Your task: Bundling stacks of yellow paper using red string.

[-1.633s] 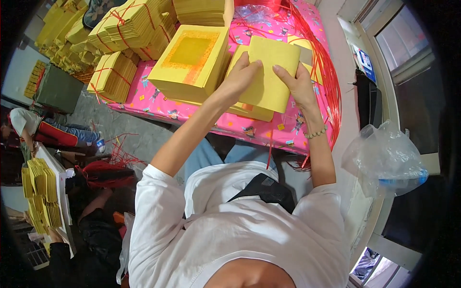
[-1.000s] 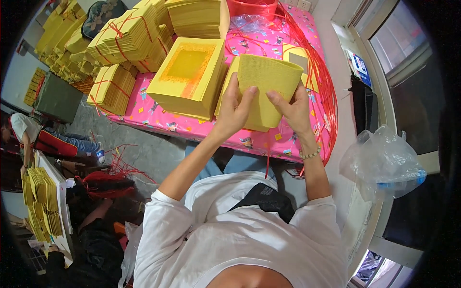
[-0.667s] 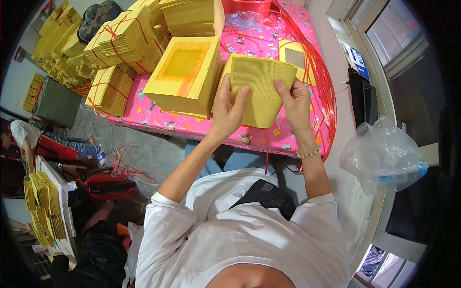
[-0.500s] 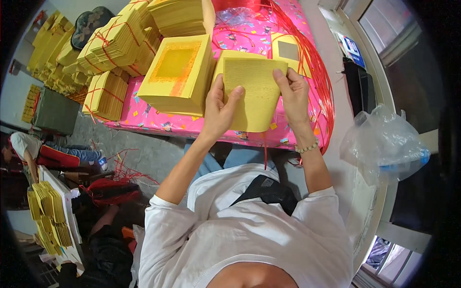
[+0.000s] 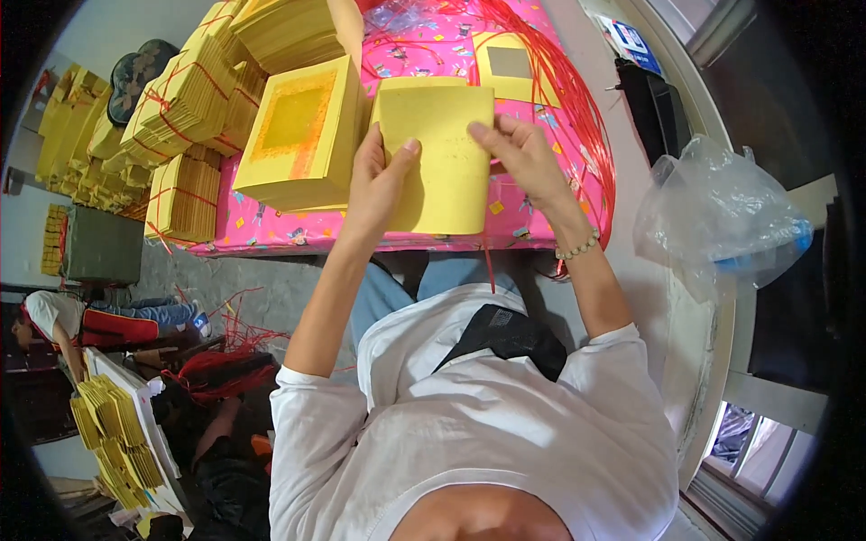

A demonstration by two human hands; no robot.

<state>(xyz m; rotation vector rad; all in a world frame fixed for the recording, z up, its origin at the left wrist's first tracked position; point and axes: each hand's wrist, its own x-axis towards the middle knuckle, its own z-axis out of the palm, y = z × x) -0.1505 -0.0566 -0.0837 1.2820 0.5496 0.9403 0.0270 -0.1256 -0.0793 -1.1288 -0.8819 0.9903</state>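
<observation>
Both hands hold a sheaf of yellow paper [image 5: 444, 176] upright at the table's near edge. My left hand [image 5: 377, 185] is closed round its left side, thumb across the front and fingers behind. At the upper right edge, my right hand [image 5: 530, 164] pinches the paper, its thumb lying on the front face. Just behind the sheaf shows more yellow paper [image 5: 422, 82]. Left of my left hand stands a tall yellow paper stack [image 5: 337, 149], with an orange-bordered patch on its top sheet.
Red-tied paper bundles [image 5: 185, 194] fill the left of the pink-covered table [image 5: 284, 236]. Red strings [image 5: 586, 135] hang along its right side, by a yellow sheet with a grey square [image 5: 510, 63]. A clear plastic bag [image 5: 713, 212] lies on the sill. Another person [image 5: 68, 316] is at far left.
The fine ridges on the sheaf's face have gone and it now looks smooth. My right thumb has shifted left onto the paper's face. The whole view has shifted slightly.
</observation>
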